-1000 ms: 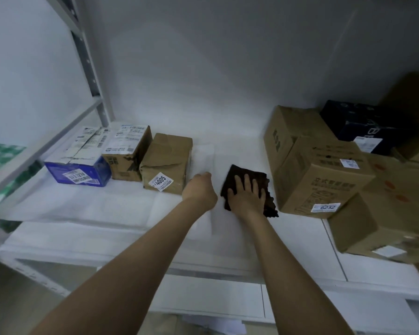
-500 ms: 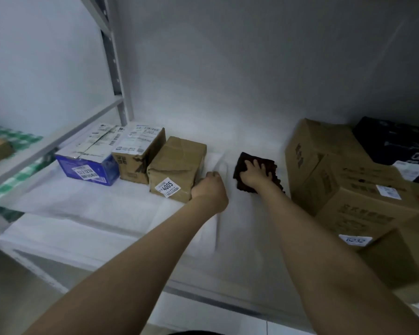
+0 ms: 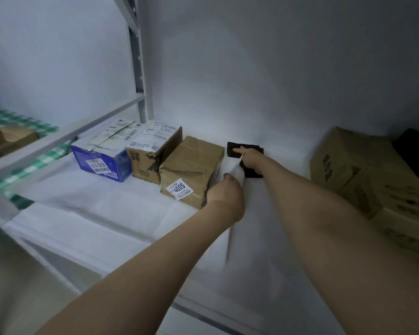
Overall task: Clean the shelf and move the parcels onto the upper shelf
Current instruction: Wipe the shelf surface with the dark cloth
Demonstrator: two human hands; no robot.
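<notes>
Blue cardboard box with white labels (image 3: 98, 163): at far left on the white shelf (image 3: 259, 238), touching its neighbour; not yet moved up.
Brown carton with shipping labels (image 3: 153, 158): next in the row, likewise waiting.
Brown paper-wrapped parcel marked 4005 (image 3: 191, 170): last of the row, nearest to the cleaning spot.
Left hand (image 3: 225, 197): fingers curled round the edge of the thin white liner sheet (image 3: 235, 169), lifting it. Better to lift only a little, to avoid tipping the row.
Dark brown cloth (image 3: 253, 174): flat at the back of the shelf, close to the wall.
Right hand (image 3: 250, 158): fingers stretched out, pressing on the cloth. Advisable to press evenly and draw toward the front edge in overlapping strokes.
Stacked brown cartons (image 3: 348, 170): at far right, apart from the cloth.
</notes>
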